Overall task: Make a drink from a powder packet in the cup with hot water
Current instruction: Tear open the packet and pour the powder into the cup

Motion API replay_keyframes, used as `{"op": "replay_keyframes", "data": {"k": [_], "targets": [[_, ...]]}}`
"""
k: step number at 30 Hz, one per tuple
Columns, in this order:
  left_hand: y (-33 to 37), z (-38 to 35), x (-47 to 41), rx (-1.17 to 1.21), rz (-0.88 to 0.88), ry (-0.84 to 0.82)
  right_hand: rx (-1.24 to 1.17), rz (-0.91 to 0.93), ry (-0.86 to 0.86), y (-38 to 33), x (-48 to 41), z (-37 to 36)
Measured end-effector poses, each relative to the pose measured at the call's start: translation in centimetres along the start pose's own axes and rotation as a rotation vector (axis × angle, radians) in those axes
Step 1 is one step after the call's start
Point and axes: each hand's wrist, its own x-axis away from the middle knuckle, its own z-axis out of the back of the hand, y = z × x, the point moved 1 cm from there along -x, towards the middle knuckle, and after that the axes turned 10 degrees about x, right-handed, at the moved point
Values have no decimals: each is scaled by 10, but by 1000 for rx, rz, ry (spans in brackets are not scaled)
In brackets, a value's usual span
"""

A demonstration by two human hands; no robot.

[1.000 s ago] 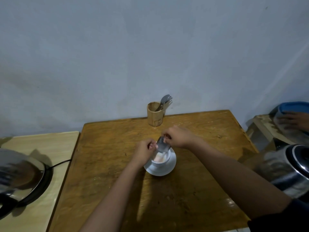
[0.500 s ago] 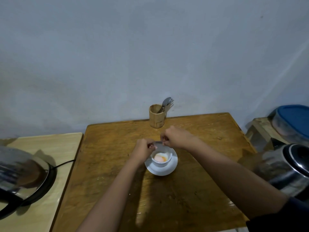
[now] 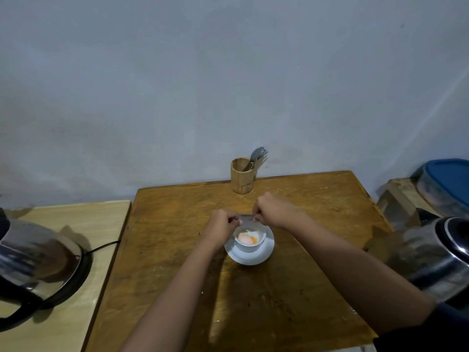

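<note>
The person's left hand (image 3: 220, 224) and right hand (image 3: 272, 210) meet just behind the white cup (image 3: 250, 241), each pinching one end of a small silvery powder packet (image 3: 245, 217) stretched flat between them. Both grips are pressed together on the packet; finer finger detail is too small to resolve. The packet is held level at the cup's far rim, apparently so that any remaining contents fall inside rather than onto the surface (image 3: 177, 224). The cup stands upright on a white saucer (image 3: 264, 252) near the middle of the wooden surface and already contains a mound of pale pink and orange powder; no water is visible in it. A steel kettle (image 3: 436, 260) sits at the right edge of view, and a second steel kettle (image 3: 33, 260) rests on its base on the adjoining lighter surface to the left, both within reach for pouring. A wooden holder (image 3: 241, 177) with cutlery (image 3: 257, 156) stands at the wall, handy for stirring. Judgement: emptying is essentially finished; pouring and stirring remain.
</note>
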Motion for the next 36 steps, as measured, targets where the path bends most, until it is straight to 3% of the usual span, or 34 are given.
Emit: {"op": "replay_keyframes", "data": {"k": [15,27,36], "targets": [[-6,3,7,43,-43,5,-34,9,3,-2,5,-4],[-63,40,52,356,27,280,-696,-24,221,-74,2,-40],[-124,27,97,431,196,340,-796,-167,121,-112,9,-119]]}}
